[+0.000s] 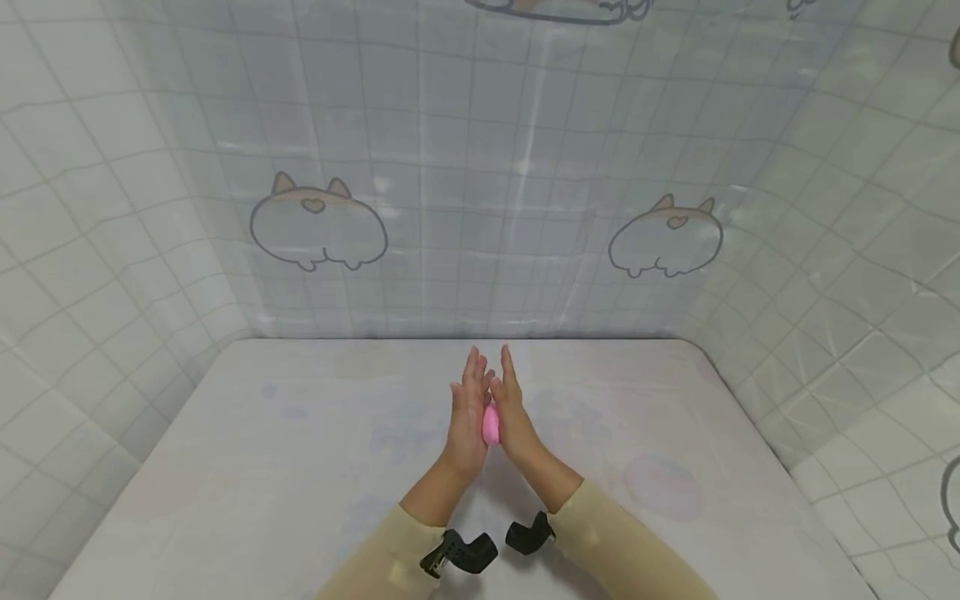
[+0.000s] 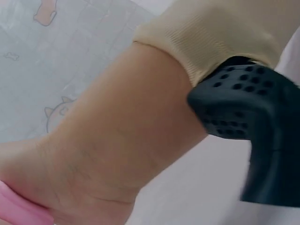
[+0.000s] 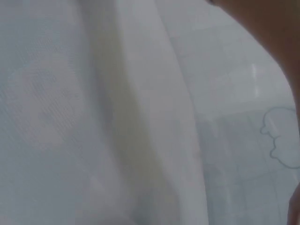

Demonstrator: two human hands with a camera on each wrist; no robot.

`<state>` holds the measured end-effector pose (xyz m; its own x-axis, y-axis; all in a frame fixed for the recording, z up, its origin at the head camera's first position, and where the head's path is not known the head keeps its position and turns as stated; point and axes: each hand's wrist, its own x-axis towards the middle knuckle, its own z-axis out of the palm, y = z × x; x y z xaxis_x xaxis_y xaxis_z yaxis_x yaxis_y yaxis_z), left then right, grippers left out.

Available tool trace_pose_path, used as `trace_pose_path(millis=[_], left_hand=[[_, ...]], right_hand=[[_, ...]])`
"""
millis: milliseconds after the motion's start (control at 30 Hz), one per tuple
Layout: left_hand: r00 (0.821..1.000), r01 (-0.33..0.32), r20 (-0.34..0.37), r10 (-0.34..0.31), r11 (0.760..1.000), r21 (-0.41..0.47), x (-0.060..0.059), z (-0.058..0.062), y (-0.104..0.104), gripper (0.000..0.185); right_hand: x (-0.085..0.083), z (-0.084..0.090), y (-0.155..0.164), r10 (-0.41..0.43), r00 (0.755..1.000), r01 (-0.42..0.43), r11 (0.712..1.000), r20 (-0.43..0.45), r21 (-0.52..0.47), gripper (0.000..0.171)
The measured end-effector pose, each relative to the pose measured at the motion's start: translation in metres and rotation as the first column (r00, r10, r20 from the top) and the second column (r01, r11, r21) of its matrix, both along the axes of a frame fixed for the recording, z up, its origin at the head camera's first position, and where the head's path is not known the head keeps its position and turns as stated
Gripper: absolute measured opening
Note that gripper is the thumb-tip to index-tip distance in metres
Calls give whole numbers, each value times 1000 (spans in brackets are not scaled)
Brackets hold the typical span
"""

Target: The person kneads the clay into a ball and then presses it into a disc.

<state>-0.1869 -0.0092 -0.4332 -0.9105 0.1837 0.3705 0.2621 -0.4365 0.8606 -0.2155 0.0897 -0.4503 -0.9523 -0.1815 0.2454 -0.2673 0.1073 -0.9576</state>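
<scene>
Between my two palms sits a smooth pink lump [image 1: 491, 425] that looks like modelling clay. My left hand [image 1: 468, 417] presses it from the left, fingers straight and pointing away from me. From the other side my right hand [image 1: 516, 421] presses against it, its fingers also extended. The palms face each other, and the hands hide part of the lump. In the left wrist view, a piece of the pink lump [image 2: 21, 208] shows against the heel of the left hand [image 2: 89, 201]. The right wrist view catches only the edge of the right wrist [image 3: 276, 37].
A pale, faintly patterned tabletop [image 1: 262, 467] lies under the hands. Behind it hangs a grid-patterned curtain [image 1: 480, 183] with cartoon animal prints, continuing along both sides. Black wrist cameras sit at the left cuff [image 1: 468, 552] and the right cuff [image 1: 528, 535].
</scene>
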Motion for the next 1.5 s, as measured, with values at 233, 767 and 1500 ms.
trace_pose_path(millis=[233, 767, 1500], left_hand=[[993, -115, -20, 113, 981, -154, -8, 0, 0, 91], [975, -219, -113, 192, 917, -332, -26, -20, -6, 93], [968, -228, -224, 115, 774, -591, -19, -40, -10, 89]], right_hand=[[6, -4, -5, 47, 997, -48, 999, -63, -8, 90], [24, -1, -9, 156, 988, -153, 955, -10, -253, 69], [8, 33, -1, 1, 996, 36, 913, 91, -407, 63]])
